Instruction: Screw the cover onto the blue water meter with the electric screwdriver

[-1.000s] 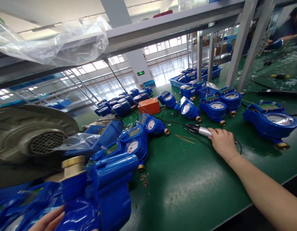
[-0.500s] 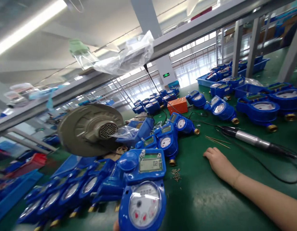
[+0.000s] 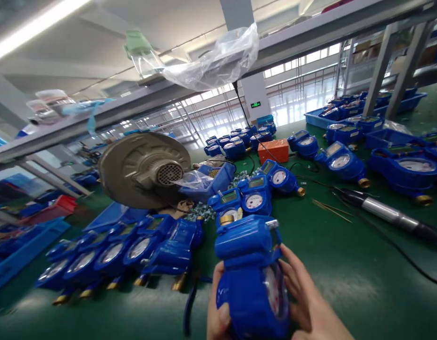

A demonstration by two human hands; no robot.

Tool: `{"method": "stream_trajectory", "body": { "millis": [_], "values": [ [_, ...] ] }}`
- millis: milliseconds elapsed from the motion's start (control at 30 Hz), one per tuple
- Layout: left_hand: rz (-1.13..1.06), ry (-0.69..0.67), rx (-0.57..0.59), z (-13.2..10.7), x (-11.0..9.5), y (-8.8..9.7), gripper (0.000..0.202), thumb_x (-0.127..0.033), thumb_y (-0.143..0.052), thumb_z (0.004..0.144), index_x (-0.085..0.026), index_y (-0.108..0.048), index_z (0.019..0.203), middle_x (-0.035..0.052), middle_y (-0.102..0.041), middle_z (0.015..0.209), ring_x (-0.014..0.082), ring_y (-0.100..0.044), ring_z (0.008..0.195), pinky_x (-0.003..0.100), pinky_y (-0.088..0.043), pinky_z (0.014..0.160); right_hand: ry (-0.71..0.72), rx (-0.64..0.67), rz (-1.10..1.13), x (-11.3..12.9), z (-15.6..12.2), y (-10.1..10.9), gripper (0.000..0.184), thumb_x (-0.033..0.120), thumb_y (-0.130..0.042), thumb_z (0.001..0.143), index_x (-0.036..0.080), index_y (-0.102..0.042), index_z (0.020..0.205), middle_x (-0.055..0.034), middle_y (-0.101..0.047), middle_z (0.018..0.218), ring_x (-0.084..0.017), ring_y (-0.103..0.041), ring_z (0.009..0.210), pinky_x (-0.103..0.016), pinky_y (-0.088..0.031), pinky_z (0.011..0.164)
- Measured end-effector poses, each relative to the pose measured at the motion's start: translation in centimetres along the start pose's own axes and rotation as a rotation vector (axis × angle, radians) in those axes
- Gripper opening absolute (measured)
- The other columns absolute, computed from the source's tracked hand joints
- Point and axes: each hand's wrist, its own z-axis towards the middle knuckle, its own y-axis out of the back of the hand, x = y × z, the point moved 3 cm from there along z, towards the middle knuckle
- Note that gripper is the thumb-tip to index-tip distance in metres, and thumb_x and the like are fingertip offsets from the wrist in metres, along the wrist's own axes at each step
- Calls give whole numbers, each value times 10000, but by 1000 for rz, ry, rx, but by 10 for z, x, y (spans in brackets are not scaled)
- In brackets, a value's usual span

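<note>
Head view: both hands hold one blue water meter [image 3: 252, 278] at the bottom centre of the frame, lifted above the green bench [image 3: 339, 274]; the left hand [image 3: 218, 316] grips its lower left side, thumb pressed against the body; the right hand [image 3: 306, 300] wraps its right side, fingers [image 3: 292, 269] spread over the round glass dial, which is turned toward the right of the picture; the meter's boxy upper housing points up toward the middle of the frame. Just behind it, at centre, stands a small cluster of meters [image 3: 254, 193] with their dials facing up; to the lower left a row of meters [image 3: 112, 255] lies side by side, brass ends toward the near edge. A grey metal disc with a perforated hub [image 3: 144, 167] sits left of centre; a blue bin [image 3: 207, 182] with clear plastic in it is just right of the disc. An orange box [image 3: 273, 150] rests above centre; a silver-and-black electric screwdriver [image 3: 384, 212] lies at the right with its cable trailing to the right edge; thin tweezers [image 3: 331, 208] lie just left of it. More meters [image 3: 406, 167] fill the upper right; a plastic bag [image 3: 218, 61] hangs from the overhead rail [image 3: 98, 123] at the top.
</note>
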Motion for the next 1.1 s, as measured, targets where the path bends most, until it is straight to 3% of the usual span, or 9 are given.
{"method": "stream_trajectory", "body": {
  "millis": [133,267,367,533,667,767,867,967,1100],
  "values": [
    [164,-117,-61,0,-13,-24,730,-372,-757,536,-221,-431,1172,89,-569,1104,316,-561,1013,373,-477,842,115,-109,145,-1,-1,-13,1241,590,-807,409,317,-88,1384,-71,-382,1296,-198,-494,1144,-319,-460,1002],
    [313,-101,-57,1,-20,-29,778,-439,-732,522,-191,-408,1185,116,-560,1109,340,-569,970,390,-495,777,179,-125,316,1,5,-10,1110,488,-770,507,231,-142,1385,-119,-448,1218,-218,-528,1080,-322,-471,952],
    [368,-85,-15,2,-20,-27,740,-443,-707,599,-194,-379,1213,116,-562,1111,329,-567,985,379,-493,784,193,-122,357,2,7,-6,998,449,-752,556,260,-227,1385,-106,-449,1225,-207,-530,1060,-324,-485,920],
    [197,-67,-3,3,-12,-27,736,-439,-694,619,-191,-384,1238,115,-553,1154,318,-565,1005,370,-473,836,94,-172,418,1,4,3,800,470,-705,604,289,-366,1307,-72,-478,1182,-129,-564,869,-241,-514,771],
    [20,-38,-23,3,0,-33,791,-394,-741,571,-192,-393,1252,113,-548,1169,312,-565,1010,362,-472,855,46,-239,403,8,-4,8,814,478,-712,587,271,-366,1295,-68,-488,1163,-99,-563,812,-188,-509,722],
    [-130,4,22,5,13,-40,794,-351,-740,593,-206,-369,1279,110,-547,1173,311,-547,1053,352,-479,854,93,-261,378,14,-6,13,849,482,-727,570,299,-348,1308,-74,-464,1207,-139,-572,890,-221,-515,757],
    [-247,59,80,7,27,-49,719,-319,-706,654,-223,-376,1286,112,-555,1167,309,-552,1056,353,-498,826,247,-300,278,20,-8,22,945,497,-744,533,294,-299,1341,-76,-441,1242,-197,-542,1038,-280,-514,862],
    [-285,120,125,12,43,-57,590,-297,-662,723,-208,-433,1260,116,-581,1130,296,-580,1019,355,-511,812,347,-363,61,23,-14,34,1023,477,-743,533,293,-199,1379,-52,-397,1298,-183,-498,1144,-272,-491,969],
    [-325,253,132,17,68,-64,426,-313,-630,759,-171,-565,1155,109,-605,1101,286,-586,1020,361,-518,813,397,-462,-544,31,-27,54,996,502,-695,578,413,-134,1396,55,-277,1385,-159,-368,1299,-302,-395,1109]
  ]
}}
